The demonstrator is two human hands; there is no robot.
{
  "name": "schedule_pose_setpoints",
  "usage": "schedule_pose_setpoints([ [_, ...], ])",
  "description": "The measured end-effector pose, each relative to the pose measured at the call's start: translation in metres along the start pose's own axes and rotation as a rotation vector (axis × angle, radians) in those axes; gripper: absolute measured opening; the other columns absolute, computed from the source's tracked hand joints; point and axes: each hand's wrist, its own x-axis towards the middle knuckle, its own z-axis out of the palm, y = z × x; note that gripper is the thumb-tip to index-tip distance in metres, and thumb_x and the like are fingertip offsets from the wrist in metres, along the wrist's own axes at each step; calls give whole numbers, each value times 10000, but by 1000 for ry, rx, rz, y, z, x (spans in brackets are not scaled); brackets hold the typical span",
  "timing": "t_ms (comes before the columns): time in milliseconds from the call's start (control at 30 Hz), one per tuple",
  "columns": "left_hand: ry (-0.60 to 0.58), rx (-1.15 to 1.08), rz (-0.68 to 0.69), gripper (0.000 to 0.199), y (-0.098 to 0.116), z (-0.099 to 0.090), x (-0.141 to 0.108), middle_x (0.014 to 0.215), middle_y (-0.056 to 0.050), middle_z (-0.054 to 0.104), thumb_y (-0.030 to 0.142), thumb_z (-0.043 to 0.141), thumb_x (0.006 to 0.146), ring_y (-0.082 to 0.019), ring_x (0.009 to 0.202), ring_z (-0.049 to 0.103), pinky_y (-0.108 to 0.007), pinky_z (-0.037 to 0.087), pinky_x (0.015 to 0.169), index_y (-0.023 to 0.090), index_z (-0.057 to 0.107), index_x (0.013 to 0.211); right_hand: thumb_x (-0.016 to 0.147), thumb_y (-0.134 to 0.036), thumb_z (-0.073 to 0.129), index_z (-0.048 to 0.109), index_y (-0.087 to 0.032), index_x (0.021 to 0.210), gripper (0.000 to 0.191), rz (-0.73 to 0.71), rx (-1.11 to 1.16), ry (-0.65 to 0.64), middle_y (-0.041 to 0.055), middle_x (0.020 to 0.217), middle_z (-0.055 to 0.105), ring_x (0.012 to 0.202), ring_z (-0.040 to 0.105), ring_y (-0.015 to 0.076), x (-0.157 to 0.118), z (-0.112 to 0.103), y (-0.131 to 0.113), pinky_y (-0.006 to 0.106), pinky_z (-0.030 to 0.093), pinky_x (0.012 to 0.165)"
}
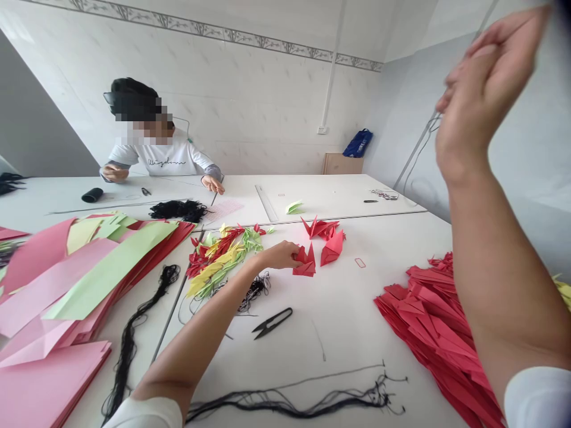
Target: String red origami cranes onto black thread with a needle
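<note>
My left hand (281,255) reaches across the white table and grips a folded red origami crane (304,264) at its upper edge. Two more red paper cranes (332,248) lie just beyond it. My right hand (484,89) is raised high at the upper right, well above the table, with its fingers drawn together. Whether a fine thread lies between those fingers is too hard to see. Below that forearm spreads a large heap of folded red paper pieces (432,333). Small black scissor-type thread snips (272,323) lie near my left forearm.
Strung red, yellow and green paper cranes (218,258) lie left of my left hand among loose black thread (303,398). Stacks of pink and green paper (66,285) fill the left. Across the table, a co-worker (156,157) sits with a ruler (266,202) and a black thread bundle (178,210) nearby.
</note>
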Motion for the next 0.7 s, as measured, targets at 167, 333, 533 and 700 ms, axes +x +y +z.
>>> schedule_pose_setpoints([
  [167,6,-119,3,125,-4,16,-9,641,24,533,255,603,698,-120,587,457,-253,332,537,187,520,634,993,-109,479,492,-229,865,176,76,-55,-168,-72,601,495,481,427,50,-43,27,8,208,284,449],
  [333,194,-192,-34,356,-9,32,-19,1048,-63,690,326,581,821,-167,798,637,-286,499,712,195,619,1150,981,-161,530,483,-229,864,144,269,125,-213,-85,585,502,439,375,55,-73,35,22,207,301,421],
  [533,427,-351,147,587,33,24,-19,1447,-143,519,362,567,899,-258,1287,532,-419,465,1031,243,411,1452,995,-338,549,460,-269,885,158,207,310,-259,-63,620,456,463,381,93,-77,53,-21,240,320,429],
  [700,156,-431,280,409,74,31,-28,1087,-91,674,474,472,977,-217,1037,628,-354,506,894,212,600,1264,1024,-389,472,439,-286,882,178,25,217,-124,-35,654,428,537,431,136,-61,63,-43,286,325,464],
])
